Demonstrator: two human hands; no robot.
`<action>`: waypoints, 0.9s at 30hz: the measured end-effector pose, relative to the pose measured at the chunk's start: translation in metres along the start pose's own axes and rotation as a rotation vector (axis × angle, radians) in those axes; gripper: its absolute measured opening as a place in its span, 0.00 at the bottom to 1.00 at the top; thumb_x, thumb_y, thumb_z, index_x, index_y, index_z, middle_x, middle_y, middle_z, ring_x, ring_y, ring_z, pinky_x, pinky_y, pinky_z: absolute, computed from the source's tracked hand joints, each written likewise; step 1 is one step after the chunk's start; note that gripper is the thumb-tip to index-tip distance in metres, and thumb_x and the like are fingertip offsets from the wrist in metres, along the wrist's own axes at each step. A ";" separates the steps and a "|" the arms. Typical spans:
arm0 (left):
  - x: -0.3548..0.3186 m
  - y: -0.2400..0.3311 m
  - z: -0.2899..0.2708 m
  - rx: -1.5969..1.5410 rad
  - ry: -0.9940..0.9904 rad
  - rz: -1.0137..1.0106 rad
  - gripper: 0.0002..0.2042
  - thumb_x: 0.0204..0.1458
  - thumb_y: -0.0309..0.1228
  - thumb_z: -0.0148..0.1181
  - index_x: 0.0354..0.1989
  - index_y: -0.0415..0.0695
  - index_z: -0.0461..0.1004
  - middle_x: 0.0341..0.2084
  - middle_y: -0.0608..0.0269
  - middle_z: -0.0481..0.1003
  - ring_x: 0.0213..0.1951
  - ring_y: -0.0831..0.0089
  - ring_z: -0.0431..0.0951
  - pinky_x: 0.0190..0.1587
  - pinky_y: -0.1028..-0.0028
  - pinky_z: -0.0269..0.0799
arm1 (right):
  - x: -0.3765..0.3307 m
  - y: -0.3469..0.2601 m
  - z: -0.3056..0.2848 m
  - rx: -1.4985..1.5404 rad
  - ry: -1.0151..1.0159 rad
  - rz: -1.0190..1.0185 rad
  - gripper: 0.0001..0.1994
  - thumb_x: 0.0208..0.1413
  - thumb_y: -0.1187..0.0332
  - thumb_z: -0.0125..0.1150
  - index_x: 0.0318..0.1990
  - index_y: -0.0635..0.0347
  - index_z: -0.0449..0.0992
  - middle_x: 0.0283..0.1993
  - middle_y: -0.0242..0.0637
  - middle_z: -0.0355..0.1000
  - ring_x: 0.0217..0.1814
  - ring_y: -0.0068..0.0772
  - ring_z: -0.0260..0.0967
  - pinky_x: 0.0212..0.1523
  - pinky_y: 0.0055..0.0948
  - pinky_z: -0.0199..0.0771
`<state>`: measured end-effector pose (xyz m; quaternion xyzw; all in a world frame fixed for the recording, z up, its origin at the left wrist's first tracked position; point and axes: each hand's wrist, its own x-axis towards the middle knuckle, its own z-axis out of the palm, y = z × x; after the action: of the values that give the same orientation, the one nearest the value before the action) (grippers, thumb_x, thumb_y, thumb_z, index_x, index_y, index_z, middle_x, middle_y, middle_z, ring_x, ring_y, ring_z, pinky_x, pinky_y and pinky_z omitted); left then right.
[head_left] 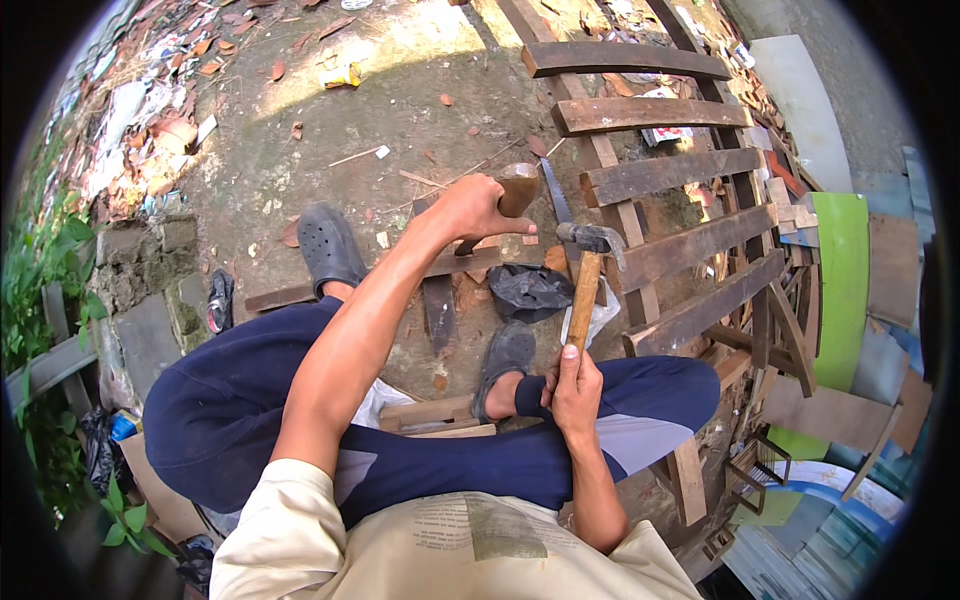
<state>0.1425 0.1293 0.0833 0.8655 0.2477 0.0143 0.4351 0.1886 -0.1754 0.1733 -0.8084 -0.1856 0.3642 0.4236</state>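
My right hand (pixel 576 388) grips the lower end of a wooden-handled claw hammer (pixel 586 270), whose steel head sits just above a long plank of the wooden frame (pixel 655 175). My left hand (pixel 468 208) reaches forward and holds the brown wooden handle of a hand saw (pixel 520 188), its blade (pixel 556 195) lying toward the frame. I sit with both knees bent in dark blue trousers, grey clogs (pixel 330 247) on my feet. A black plastic bag (pixel 528 290) lies between the shoes and the hammer.
Weathered slats are nailed across two long rails on the dirt ground. Loose board pieces (pixel 437 415) lie under my legs. A green panel (pixel 842 290) and stacked boards stand at right. Dry leaves and litter lie at upper left, concrete blocks (pixel 140 265) and plants at left.
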 end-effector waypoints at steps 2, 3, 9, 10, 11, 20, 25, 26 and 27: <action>-0.005 -0.002 0.007 0.027 0.005 0.024 0.30 0.44 0.56 0.75 0.32 0.36 0.77 0.23 0.51 0.78 0.27 0.58 0.79 0.34 0.63 0.74 | -0.006 -0.023 -0.004 0.028 -0.019 -0.120 0.23 0.73 0.52 0.44 0.32 0.63 0.68 0.16 0.30 0.63 0.13 0.20 0.62 0.14 0.22 0.60; -0.010 -0.003 0.010 -0.015 0.068 0.084 0.31 0.44 0.59 0.72 0.28 0.35 0.77 0.21 0.49 0.77 0.26 0.55 0.79 0.33 0.62 0.74 | -0.011 -0.037 -0.006 0.041 -0.030 -0.179 0.24 0.73 0.50 0.43 0.33 0.64 0.68 0.17 0.29 0.62 0.13 0.19 0.62 0.14 0.21 0.60; -0.023 0.012 0.012 -0.009 0.115 0.184 0.33 0.45 0.65 0.67 0.24 0.38 0.78 0.19 0.47 0.77 0.26 0.49 0.79 0.31 0.58 0.75 | -0.012 -0.072 -0.006 -0.086 -0.036 -0.444 0.20 0.71 0.57 0.50 0.34 0.66 0.70 0.16 0.37 0.66 0.15 0.31 0.67 0.18 0.30 0.64; -0.022 0.005 0.015 0.015 0.087 0.165 0.34 0.45 0.65 0.67 0.24 0.38 0.78 0.19 0.47 0.77 0.26 0.49 0.80 0.31 0.58 0.75 | -0.009 -0.072 -0.003 -0.234 -0.055 -0.402 0.19 0.71 0.57 0.51 0.34 0.67 0.70 0.16 0.39 0.66 0.15 0.35 0.68 0.19 0.33 0.65; -0.022 0.002 0.017 0.039 0.056 0.147 0.34 0.45 0.65 0.67 0.24 0.38 0.78 0.19 0.47 0.77 0.26 0.49 0.80 0.32 0.58 0.75 | -0.005 -0.072 -0.001 -0.380 -0.072 -0.357 0.19 0.71 0.57 0.51 0.34 0.67 0.70 0.16 0.42 0.66 0.16 0.38 0.69 0.20 0.35 0.66; -0.012 0.026 0.002 0.137 -0.072 -0.049 0.34 0.42 0.63 0.69 0.27 0.34 0.79 0.21 0.42 0.78 0.30 0.45 0.81 0.35 0.55 0.76 | -0.018 -0.060 0.002 -0.190 0.075 -0.428 0.24 0.73 0.51 0.44 0.31 0.64 0.68 0.15 0.29 0.62 0.13 0.20 0.60 0.15 0.25 0.59; 0.019 -0.004 -0.006 0.017 0.120 -0.113 0.34 0.42 0.60 0.71 0.27 0.31 0.79 0.24 0.42 0.79 0.32 0.49 0.82 0.38 0.57 0.76 | -0.011 -0.018 -0.006 -0.317 0.004 -0.056 0.23 0.71 0.54 0.49 0.33 0.68 0.74 0.22 0.52 0.72 0.26 0.56 0.75 0.30 0.45 0.71; 0.023 -0.014 -0.008 -0.018 0.125 -0.156 0.33 0.42 0.60 0.71 0.29 0.32 0.80 0.26 0.43 0.80 0.33 0.50 0.83 0.40 0.57 0.76 | -0.014 -0.001 -0.007 -0.293 0.019 -0.111 0.23 0.72 0.54 0.48 0.31 0.65 0.71 0.19 0.41 0.67 0.20 0.38 0.68 0.22 0.35 0.65; 0.028 -0.023 -0.010 -0.053 0.130 -0.199 0.33 0.42 0.60 0.71 0.31 0.33 0.81 0.28 0.44 0.81 0.35 0.51 0.83 0.42 0.58 0.77 | -0.017 0.012 -0.007 -0.268 0.033 -0.167 0.23 0.73 0.55 0.46 0.28 0.63 0.68 0.16 0.29 0.63 0.13 0.19 0.61 0.14 0.26 0.59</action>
<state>0.1555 0.1606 0.0667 0.8221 0.3597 0.0337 0.4401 0.1826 -0.1968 0.1736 -0.8453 -0.2921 0.2863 0.3438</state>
